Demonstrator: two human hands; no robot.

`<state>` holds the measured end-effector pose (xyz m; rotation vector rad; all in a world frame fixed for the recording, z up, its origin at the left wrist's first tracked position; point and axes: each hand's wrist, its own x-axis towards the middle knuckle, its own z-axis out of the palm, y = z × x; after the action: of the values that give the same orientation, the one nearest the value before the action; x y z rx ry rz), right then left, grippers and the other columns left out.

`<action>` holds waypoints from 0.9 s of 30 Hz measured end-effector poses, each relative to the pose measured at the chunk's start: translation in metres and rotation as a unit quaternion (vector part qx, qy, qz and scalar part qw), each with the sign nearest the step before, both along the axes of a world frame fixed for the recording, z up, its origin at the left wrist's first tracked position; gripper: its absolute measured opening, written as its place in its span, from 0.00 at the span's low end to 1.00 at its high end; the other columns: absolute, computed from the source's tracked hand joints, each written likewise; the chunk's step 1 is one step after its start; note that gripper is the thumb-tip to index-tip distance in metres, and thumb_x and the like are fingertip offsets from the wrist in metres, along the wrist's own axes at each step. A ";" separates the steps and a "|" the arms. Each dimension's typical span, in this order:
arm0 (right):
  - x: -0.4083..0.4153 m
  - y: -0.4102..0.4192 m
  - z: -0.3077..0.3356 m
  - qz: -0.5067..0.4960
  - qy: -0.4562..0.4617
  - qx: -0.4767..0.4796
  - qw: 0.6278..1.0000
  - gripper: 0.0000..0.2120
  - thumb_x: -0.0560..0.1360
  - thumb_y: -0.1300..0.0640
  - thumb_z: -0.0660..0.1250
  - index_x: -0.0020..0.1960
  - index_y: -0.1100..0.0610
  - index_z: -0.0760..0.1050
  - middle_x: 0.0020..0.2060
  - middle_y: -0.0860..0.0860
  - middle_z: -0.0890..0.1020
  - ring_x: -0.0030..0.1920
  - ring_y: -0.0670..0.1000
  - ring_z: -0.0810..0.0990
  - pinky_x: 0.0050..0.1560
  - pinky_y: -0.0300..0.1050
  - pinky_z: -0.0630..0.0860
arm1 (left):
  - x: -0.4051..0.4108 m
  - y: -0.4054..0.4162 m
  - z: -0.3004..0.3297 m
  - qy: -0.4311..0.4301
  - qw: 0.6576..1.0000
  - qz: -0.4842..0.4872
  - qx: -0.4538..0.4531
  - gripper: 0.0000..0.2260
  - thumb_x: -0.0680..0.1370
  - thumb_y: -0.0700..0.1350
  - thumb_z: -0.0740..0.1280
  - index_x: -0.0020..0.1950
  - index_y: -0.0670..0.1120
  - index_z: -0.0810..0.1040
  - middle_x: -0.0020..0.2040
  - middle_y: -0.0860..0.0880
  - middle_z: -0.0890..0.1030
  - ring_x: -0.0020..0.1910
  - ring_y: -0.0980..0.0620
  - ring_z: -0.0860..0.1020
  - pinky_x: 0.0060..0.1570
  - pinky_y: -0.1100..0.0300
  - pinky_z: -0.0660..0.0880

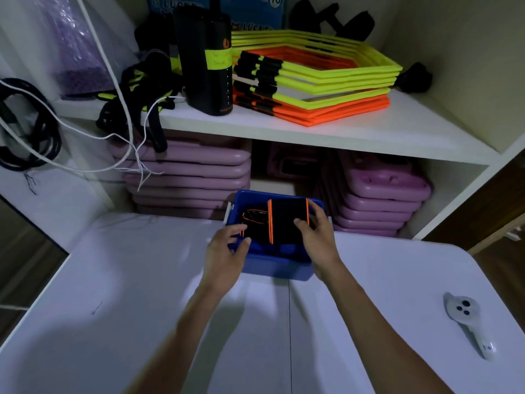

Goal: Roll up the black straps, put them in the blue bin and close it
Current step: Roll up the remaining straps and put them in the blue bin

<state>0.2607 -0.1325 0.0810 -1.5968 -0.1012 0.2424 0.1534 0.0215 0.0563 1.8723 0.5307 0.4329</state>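
Note:
A blue bin (277, 265) stands open on the white table (142, 280) near its far edge. Inside it lie black straps with orange edges. One rolled strap (285, 220) sits upright at the right side of the bin, and my right hand (314, 237) grips it, thumb on the front and fingers over its right edge. Another rolled strap (254, 216) lies at the left of the bin. My left hand (227, 248) holds the bin's near left rim, thumb over the edge. No lid shows in the frame.
A white controller (466, 319) lies on the table at the right. Behind the bin, a shelf unit holds purple step platforms (193, 177) below and yellow and orange hexagon rings (318, 81), a black cylinder (206, 61) and tangled straps above. White cords hang at the left.

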 end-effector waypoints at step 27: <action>0.080 0.019 -0.073 0.025 0.067 -0.274 0.959 0.19 0.79 0.63 0.64 0.69 0.61 0.67 0.61 0.60 0.79 0.60 0.59 0.78 0.61 0.49 0.75 | 0.024 0.012 -0.033 0.070 0.968 -0.043 0.237 0.18 0.78 0.44 0.65 0.68 0.48 0.73 0.76 0.44 0.60 0.73 0.46 0.62 0.71 0.55 0.62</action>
<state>0.3404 -0.1135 0.0080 -2.1249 0.0361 0.4469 0.1777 0.0330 0.0230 2.3900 0.4649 0.3937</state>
